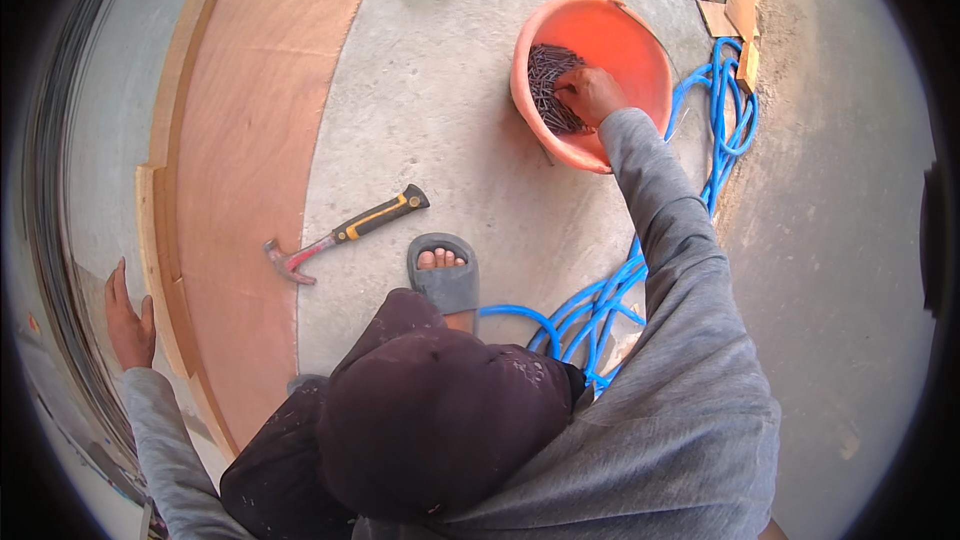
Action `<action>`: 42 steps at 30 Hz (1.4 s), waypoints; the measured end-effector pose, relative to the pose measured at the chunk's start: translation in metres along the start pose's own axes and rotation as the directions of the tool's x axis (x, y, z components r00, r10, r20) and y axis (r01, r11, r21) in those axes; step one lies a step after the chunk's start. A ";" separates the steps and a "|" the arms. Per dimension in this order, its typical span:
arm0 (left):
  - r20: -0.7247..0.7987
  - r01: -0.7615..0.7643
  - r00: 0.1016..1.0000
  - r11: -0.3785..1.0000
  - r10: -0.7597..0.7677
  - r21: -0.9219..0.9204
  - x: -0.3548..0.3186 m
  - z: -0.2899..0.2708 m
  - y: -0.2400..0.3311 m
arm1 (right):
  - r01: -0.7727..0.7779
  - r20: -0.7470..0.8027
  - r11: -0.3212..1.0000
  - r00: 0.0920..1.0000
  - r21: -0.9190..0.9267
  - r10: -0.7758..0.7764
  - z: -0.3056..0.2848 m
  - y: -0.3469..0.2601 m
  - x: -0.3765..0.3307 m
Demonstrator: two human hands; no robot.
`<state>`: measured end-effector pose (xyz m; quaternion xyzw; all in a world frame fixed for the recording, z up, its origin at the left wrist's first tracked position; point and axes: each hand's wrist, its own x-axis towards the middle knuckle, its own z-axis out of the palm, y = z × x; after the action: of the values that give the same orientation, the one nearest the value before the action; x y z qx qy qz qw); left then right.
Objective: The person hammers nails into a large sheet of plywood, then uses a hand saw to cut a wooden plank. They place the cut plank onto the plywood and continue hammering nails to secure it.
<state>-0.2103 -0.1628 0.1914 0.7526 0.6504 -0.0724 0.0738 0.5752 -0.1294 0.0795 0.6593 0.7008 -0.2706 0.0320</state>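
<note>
My right hand (590,95) reaches down into an orange plastic bucket (640,50). Its fingers are curled against a heap of dark nails (545,80) lying at the bucket's left side; the fingertips are partly hidden. At the far left, my left hand (130,325) is open with fingers spread, holding nothing, beside the wooden strip (158,260) along a plywood panel's edge. A claw hammer (345,233) with a red head and a black and yellow handle lies between the hands, its head on the plywood panel (255,90) and its grip over the concrete.
Blue hose (600,310) runs in loose loops from near my legs up past the bucket's right side. Wood offcuts (740,5) lie at the top right. Dark rods or cables (50,170) stretch along the far left. My sandalled foot (443,265) rests on the concrete floor.
</note>
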 end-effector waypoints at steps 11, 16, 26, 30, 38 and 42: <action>-0.171 -0.099 0.985 0.736 -0.023 -0.670 -0.017 0.006 0.151 | 0.110 -0.260 0.520 0.939 0.847 0.225 -0.041 -0.205 -0.022; -0.228 -0.241 0.970 0.475 0.086 -0.846 -0.018 -0.002 0.198 | 0.322 -0.127 0.509 0.916 0.799 -0.380 0.019 -0.362 -0.023; -0.285 -0.021 0.685 0.373 -0.671 -0.928 -0.086 0.061 0.019 | 0.556 0.220 0.810 0.827 -0.186 -0.518 0.150 -0.384 -0.016; -0.096 0.153 0.507 0.199 -0.857 -0.968 -0.089 0.111 -0.043 | 0.516 0.202 0.801 0.857 -0.304 -0.475 0.163 -0.367 -0.025; -0.134 0.037 0.470 0.171 -0.873 -0.985 -0.080 0.153 -0.066 | 0.426 0.357 0.890 0.816 0.161 -0.455 0.118 -0.418 -0.028; -0.162 -0.022 0.448 0.171 -0.879 -0.985 -0.078 0.168 -0.065 | 0.320 0.433 0.915 0.809 0.244 -0.398 0.089 -0.496 -0.015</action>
<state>-0.2884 -0.2634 0.0414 0.2605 0.7402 0.5949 0.1740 0.0828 -0.1727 0.1767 0.4283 0.7597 -0.4795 0.0976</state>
